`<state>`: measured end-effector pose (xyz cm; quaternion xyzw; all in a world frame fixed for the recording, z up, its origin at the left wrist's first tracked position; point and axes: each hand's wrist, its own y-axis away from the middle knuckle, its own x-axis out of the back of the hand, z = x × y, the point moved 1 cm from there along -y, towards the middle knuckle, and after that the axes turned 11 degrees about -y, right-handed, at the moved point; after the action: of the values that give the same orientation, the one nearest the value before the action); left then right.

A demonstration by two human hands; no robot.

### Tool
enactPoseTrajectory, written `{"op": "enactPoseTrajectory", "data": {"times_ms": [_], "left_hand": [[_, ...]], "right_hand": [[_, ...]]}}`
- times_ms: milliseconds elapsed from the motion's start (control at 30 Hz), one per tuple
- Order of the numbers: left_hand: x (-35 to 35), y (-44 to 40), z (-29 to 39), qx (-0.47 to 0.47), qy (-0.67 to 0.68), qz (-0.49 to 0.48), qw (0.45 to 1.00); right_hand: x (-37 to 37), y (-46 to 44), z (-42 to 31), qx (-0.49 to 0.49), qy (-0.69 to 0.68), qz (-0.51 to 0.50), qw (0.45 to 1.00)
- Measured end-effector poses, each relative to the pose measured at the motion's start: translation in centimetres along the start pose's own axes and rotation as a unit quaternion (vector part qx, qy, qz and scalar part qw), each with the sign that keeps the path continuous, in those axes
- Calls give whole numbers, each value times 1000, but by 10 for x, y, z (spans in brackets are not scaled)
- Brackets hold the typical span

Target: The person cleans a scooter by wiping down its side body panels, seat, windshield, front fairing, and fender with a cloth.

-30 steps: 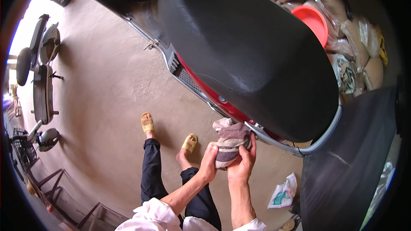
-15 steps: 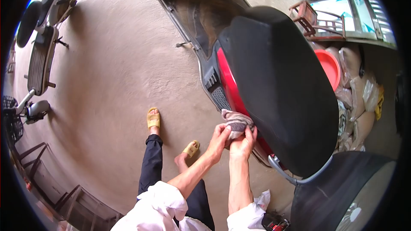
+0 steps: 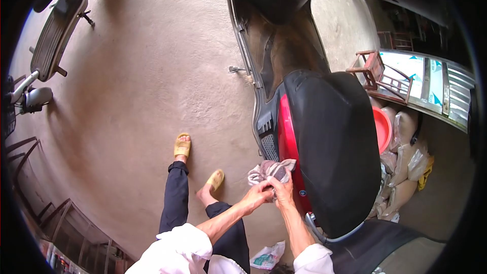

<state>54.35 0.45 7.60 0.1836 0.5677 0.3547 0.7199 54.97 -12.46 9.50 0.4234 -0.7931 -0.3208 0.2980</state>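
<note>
A striped, crumpled cloth (image 3: 273, 169) in brownish and pale tones is bunched up between my two hands, close to the red side panel (image 3: 288, 142) of a scooter. My left hand (image 3: 257, 196) grips the cloth's lower left part with bent fingers. On the right, my right hand (image 3: 283, 191) is closed round its lower right part, its fingers partly hidden by the cloth. The scooter's black seat (image 3: 335, 147) lies just right of my hands. Whether the cloth touches the panel I cannot tell.
At the left stands another two-wheeler (image 3: 58, 35). Wooden frames (image 3: 66, 223) are at the lower left. Beyond the seat are a red basin (image 3: 381, 129), stacked bags (image 3: 403, 162) and a wooden stool (image 3: 372, 68). A plastic bag (image 3: 268, 255) lies on the floor (image 3: 152, 86).
The view has shifted forward along the scooter, showing more of its footboard. Both hands keep hold of the cloth, which has changed its folds and now sits lower in view.
</note>
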Motion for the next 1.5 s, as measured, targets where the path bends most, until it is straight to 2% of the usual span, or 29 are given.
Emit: {"op": "enactPoseTrajectory", "data": {"times_ms": [33,67,133,167,200,267,300,400,467,533,600,633,700,767,800,867,933,1000,1033,1067,1133,1200,1233,1267,1333,1400,1433,1467,1500], "left_hand": [[3,3,0,26,12,18,999],[11,2,0,26,19,22,999],[33,-7,-12,-46,-87,19,995],[46,-8,-24,-181,-215,145,949],[65,-1,-18,-198,-246,199,928],[114,23,-3,-159,-215,279,922],[139,38,1,-146,-193,322,915],[200,93,-6,-101,-146,440,880],[220,127,-27,-66,-118,505,853],[221,156,-54,-36,-114,564,817],[204,171,-75,8,-159,568,807],[188,171,-78,34,-154,574,803],[160,163,-86,62,-167,575,799],[140,148,-79,72,-199,559,801],[132,141,-72,77,-235,550,798],[124,134,-52,74,-296,553,775],[123,135,-35,76,-286,547,783],[120,129,-26,76,-312,527,787],[122,123,-33,86,-318,508,796],[122,117,-36,88,-312,505,800],[125,106,-39,118,-352,483,793],[133,99,-32,128,-394,474,777],[139,104,-18,135,-410,464,774],[145,105,-13,148,-422,457,769],[154,115,-20,136,-419,473,763],[165,116,-20,110,-427,459,771],[166,117,-16,109,-440,458,765],[168,120,-15,107,-442,455,766],[169,122,-15,104,-440,454,768]], "right_hand": [[-5,-7,0,5,73,-6,997],[5,-28,12,86,246,-51,964],[-34,-23,-35,207,475,-124,846],[-44,-31,-49,280,600,-150,734],[-51,-44,-59,321,700,-197,607],[-48,-79,-66,304,816,-288,398],[-46,-99,-58,295,817,-343,357],[-68,-151,-61,304,831,-355,301],[-99,-193,-73,332,852,-295,276],[-126,-237,-95,361,854,-250,278],[-146,-269,-123,384,833,-207,341],[-149,-274,-115,383,832,-216,340],[-145,-278,-113,316,824,-134,450],[-130,-260,-88,338,830,-187,402],[-119,-254,-69,296,845,-221,387],[-112,-227,-41,292,892,-175,298],[-118,-232,-45,276,899,-183,287],[-118,-254,-70,216,863,-302,343],[-125,-259,-88,227,860,-325,321],[-144,-249,-113,216,867,-310,324],[-159,-268,-136,278,865,-220,355],[-165,-302,-158,356,876,-148,291],[-174,-306,-172,336,878,-128,316],[-176,-319,-175,299,855,-104,412],[-172,-315,-160,254,813,-65,520],[-156,-293,-121,363,805,-22,469],[-153,-277,-110,358,802,-62,474],[-149,-266,-99,277,812,-113,501],[-128,-260,-73,252,775,-161,557]]}}
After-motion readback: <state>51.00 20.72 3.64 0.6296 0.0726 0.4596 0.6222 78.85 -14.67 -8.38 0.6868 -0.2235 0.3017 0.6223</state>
